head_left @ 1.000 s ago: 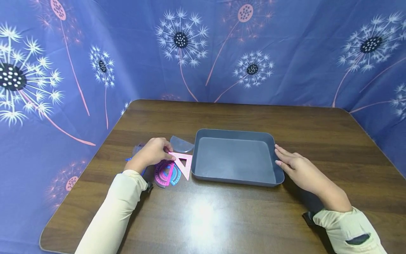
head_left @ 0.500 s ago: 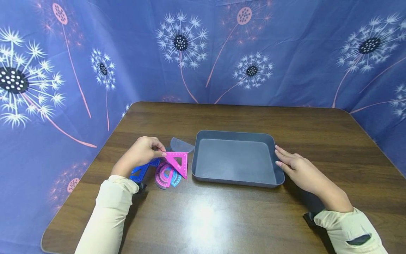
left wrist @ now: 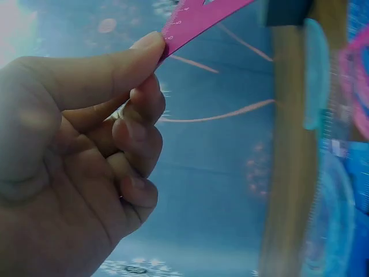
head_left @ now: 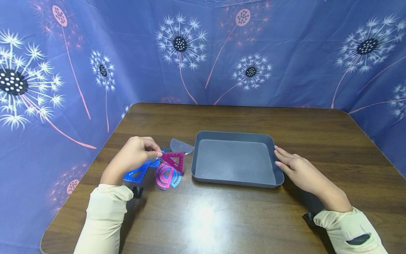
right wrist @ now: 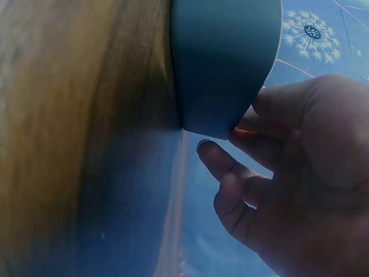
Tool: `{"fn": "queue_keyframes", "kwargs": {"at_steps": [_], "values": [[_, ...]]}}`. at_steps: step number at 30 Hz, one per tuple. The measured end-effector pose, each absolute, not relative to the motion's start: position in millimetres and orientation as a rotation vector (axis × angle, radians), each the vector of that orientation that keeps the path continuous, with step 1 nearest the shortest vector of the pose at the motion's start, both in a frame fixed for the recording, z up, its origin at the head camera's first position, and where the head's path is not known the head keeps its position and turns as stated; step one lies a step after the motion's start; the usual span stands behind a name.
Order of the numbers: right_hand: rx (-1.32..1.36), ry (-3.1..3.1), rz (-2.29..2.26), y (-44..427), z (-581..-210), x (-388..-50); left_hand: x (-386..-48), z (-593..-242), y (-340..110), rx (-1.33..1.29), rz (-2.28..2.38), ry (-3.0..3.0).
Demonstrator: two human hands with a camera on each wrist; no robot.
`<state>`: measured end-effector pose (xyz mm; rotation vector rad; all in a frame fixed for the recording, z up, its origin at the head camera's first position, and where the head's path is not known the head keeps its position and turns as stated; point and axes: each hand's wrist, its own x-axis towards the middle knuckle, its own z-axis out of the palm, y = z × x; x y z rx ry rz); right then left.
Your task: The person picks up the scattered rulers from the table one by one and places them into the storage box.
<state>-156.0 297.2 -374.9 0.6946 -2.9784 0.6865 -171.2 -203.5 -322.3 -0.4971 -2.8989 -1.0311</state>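
My left hand [head_left: 131,155] pinches a magenta set square [head_left: 182,165] by one corner between thumb and forefinger. In the left wrist view the same set square [left wrist: 199,24] juts from the fingertips, its far part cut off by the frame. Below and beside it on the table lie a pink protractor [head_left: 161,180], a light blue protractor [head_left: 176,179] and a blue set square [head_left: 142,173], partly overlapping. My right hand [head_left: 298,173] rests its extended fingers against the right wall of a dark grey tray [head_left: 234,158]. The right wrist view shows the thumb touching the tray's side [right wrist: 225,63].
A clear protractor [head_left: 181,146] lies just left of the tray near its far left corner. The brown wooden table [head_left: 222,116] ends at a blue cloth backdrop [head_left: 215,42] with a dandelion print, behind and at both sides.
My left hand has drawn back leftward with the set square, which has turned and looks darker now. More of the blue set square shows. My right hand and the tray have stayed put.
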Motion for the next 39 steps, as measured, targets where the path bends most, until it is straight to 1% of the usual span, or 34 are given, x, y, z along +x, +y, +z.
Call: {"fn": "queue_keyframes", "kwargs": {"at_steps": [7,16,23,29,39], "values": [[0.691,-2.976,0.717,297.1,-373.7,-155.6,-160.3,-307.5,-198.1,-0.436,-1.129,-2.688],[0.698,-2.962,0.741,297.5,-375.5,-155.6,-160.9,-309.5,-172.1,-0.426,-1.237,-2.442],[0.699,-2.981,0.733,297.5,-375.2,-156.5,-161.3,-320.1,-142.5,-0.458,-1.355,-2.499],[0.694,-2.986,0.709,297.7,-374.3,-157.9,-165.3,-334.6,-118.8,-0.394,-1.338,-2.625],[0.686,-2.986,0.694,295.9,-376.8,-157.3,-167.1,-357.3,-101.6,-0.363,-1.239,-2.767]]}}
